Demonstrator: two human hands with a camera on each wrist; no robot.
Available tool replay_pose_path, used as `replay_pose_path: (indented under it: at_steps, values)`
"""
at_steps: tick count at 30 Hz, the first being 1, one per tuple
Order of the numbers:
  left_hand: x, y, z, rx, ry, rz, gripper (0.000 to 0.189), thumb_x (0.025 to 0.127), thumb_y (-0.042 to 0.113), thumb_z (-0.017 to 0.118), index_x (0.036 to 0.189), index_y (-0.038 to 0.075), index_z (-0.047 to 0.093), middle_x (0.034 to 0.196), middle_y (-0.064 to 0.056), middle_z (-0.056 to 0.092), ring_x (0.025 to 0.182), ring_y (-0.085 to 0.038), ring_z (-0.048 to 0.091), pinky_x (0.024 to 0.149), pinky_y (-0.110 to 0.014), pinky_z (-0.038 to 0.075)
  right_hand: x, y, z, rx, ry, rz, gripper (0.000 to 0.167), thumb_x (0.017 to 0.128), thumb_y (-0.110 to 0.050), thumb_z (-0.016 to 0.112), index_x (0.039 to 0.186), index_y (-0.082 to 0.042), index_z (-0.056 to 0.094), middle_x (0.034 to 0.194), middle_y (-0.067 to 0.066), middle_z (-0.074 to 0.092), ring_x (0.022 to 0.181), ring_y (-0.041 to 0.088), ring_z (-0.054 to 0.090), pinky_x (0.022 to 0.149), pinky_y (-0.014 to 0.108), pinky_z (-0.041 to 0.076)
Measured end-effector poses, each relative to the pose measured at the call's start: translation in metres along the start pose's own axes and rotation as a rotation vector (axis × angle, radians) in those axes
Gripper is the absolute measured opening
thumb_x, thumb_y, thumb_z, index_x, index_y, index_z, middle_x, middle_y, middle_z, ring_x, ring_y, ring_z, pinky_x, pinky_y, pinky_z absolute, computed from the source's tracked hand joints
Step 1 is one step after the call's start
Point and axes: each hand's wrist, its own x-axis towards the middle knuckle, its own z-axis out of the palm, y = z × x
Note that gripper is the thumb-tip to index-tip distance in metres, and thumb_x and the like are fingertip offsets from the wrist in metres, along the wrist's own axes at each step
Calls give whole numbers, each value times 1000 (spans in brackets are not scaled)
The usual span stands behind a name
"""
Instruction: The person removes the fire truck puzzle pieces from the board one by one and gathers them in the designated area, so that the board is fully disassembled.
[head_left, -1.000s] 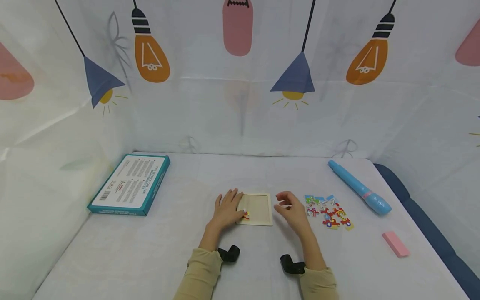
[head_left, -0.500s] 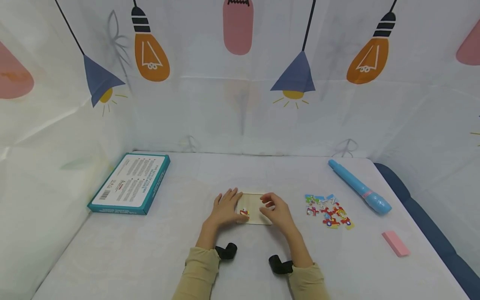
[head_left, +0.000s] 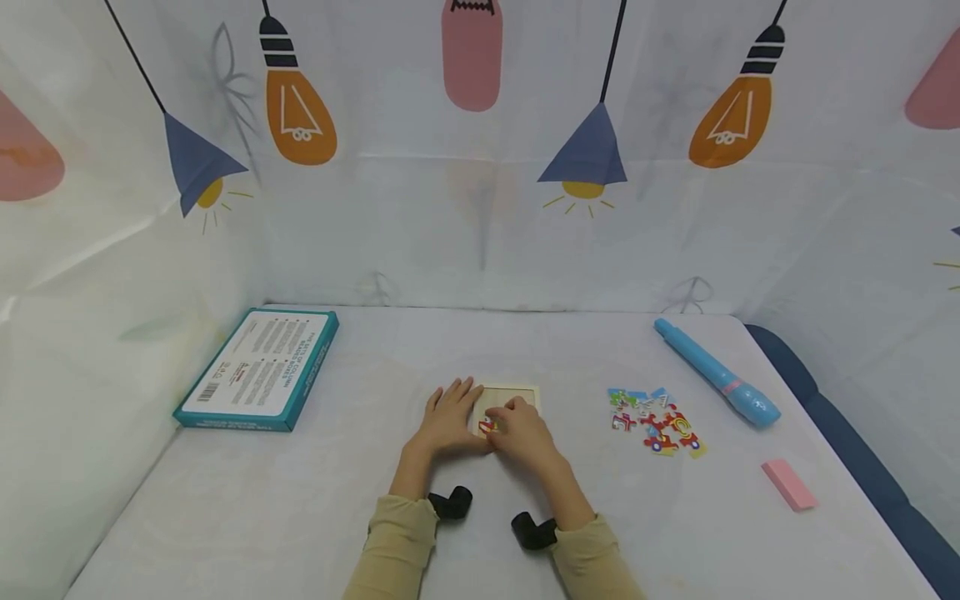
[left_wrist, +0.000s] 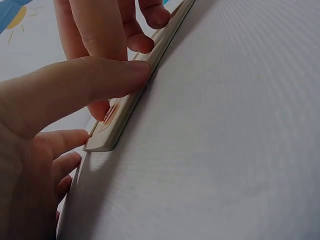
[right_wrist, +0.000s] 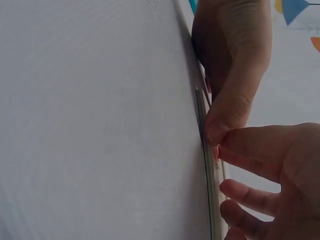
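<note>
A shallow wooden puzzle tray point(head_left: 530, 397) lies flat on the table, with a small red-and-yellow puzzle piece point(head_left: 488, 425) in its near left corner. My left hand point(head_left: 446, 423) rests along the tray's left side, fingers spread and straight; in the left wrist view its thumb point(left_wrist: 115, 79) lies on the near rim. Over the tray, my right hand point(head_left: 527, 437) reaches in from the right. Its thumb and index finger come together at the piece and seem to pinch it, partly hidden behind the fingers. Its other fingers point(right_wrist: 245, 192) hang loosely curled by the rim.
Several colourful puzzle pieces point(head_left: 660, 423) lie grouped right of the tray. Beyond them are a light-blue tube-shaped object point(head_left: 712, 371) and a pink block point(head_left: 790, 485). A teal-edged box point(head_left: 255, 367) lies at the left. A printed white curtain point(head_left: 420, 217) hangs behind the table.
My right hand has moved left from beside the tray, across it, to the piece in the near left corner. The left hand stays at the tray's left side, its thumb now along the near rim.
</note>
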Motion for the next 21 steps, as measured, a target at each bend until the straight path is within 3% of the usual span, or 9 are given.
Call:
replay_pose_path:
  at_steps: [11, 18, 21]
  values:
    - [-1, 1, 1, 9, -13, -9, 95, 63, 52, 74, 142, 11, 38, 150, -11, 27, 139, -28, 18, 110, -50, 10, 2, -4, 0, 64, 43, 38, 25, 73, -10, 71, 98, -9, 66, 91, 10, 56, 80, 24, 54, 68, 38, 45]
    - [-1, 1, 0, -11, -7, -5, 95, 62, 48, 76, 141, 10, 38, 149, -12, 28, 139, -29, 19, 110, -51, 10, 1, -4, -2, 216, 69, 35, 16, 78, -3, 67, 90, -11, 61, 76, 1, 65, 67, 13, 57, 60, 28, 43]
    - [-1, 1, -1, -8, -20, -15, 96, 62, 48, 76, 142, 11, 38, 150, -11, 27, 140, -28, 18, 110, -50, 9, 0, -2, -4, 281, 84, 60, 16, 80, -3, 67, 91, -11, 60, 76, 1, 66, 69, 12, 58, 61, 28, 44]
